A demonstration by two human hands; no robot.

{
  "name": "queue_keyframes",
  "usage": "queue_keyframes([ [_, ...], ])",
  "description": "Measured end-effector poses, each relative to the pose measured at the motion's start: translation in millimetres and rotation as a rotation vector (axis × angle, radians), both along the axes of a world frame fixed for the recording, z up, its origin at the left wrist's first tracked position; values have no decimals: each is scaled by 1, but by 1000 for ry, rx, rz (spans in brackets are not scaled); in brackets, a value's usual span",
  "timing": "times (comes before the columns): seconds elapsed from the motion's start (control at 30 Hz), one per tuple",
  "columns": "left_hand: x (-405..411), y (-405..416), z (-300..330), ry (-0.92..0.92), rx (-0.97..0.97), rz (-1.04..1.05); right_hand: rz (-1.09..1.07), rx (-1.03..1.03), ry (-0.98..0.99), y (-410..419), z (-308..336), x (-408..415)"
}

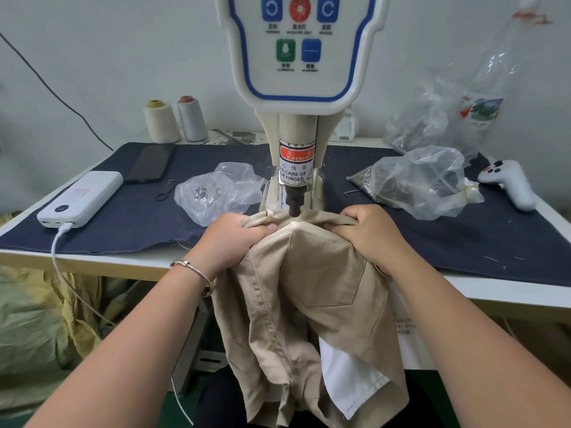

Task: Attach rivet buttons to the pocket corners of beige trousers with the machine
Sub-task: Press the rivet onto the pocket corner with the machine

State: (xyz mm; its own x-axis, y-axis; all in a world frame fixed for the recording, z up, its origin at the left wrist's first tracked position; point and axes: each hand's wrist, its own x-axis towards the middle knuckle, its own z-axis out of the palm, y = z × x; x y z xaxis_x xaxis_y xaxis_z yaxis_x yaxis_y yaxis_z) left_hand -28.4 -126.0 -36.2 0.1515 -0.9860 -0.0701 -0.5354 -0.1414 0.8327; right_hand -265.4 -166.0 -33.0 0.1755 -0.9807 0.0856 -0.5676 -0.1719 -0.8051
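The beige trousers (312, 291) hang over the front edge of the counter (506, 291), their top edge pulled up under the riveting machine (298, 128) so that the fabric sits directly beneath the dark punch (294, 206). A patch pocket (327, 273) faces up just below that point, which suggests the pocket's upper corner is being lined up with the punch; whether a rivet is already seated there cannot be told.

Both hands are clamped on the cloth. The left hand (233, 234) bunches the fabric just left of the punch, and the right hand (369, 231) grips a fold just right of it. Held on either side like this, the cloth stays taut and flat at the strike point, while the fingers stay out from under the punch, as the warning label (295, 166) on the ram asks.

Supplies lie within reach on the navy cloth (129, 223) covering the counter: a clear bag of silver rivet parts (216, 191) just left of the machine, and a larger bag of dark pieces (414, 180) to its right. Toward the back left corner stand 2 thread cones (174, 120). A phone (151, 162) and a white power bank (82, 197) sit near the left edge, and a white controller (506, 182) near the right edge.
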Motion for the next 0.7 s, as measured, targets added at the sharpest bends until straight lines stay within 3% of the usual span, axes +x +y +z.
queue_keyframes([
  [0.7, -3, -6, -3, -58, 37, -3, -70, 120, -73, -6, -1, -3],
])
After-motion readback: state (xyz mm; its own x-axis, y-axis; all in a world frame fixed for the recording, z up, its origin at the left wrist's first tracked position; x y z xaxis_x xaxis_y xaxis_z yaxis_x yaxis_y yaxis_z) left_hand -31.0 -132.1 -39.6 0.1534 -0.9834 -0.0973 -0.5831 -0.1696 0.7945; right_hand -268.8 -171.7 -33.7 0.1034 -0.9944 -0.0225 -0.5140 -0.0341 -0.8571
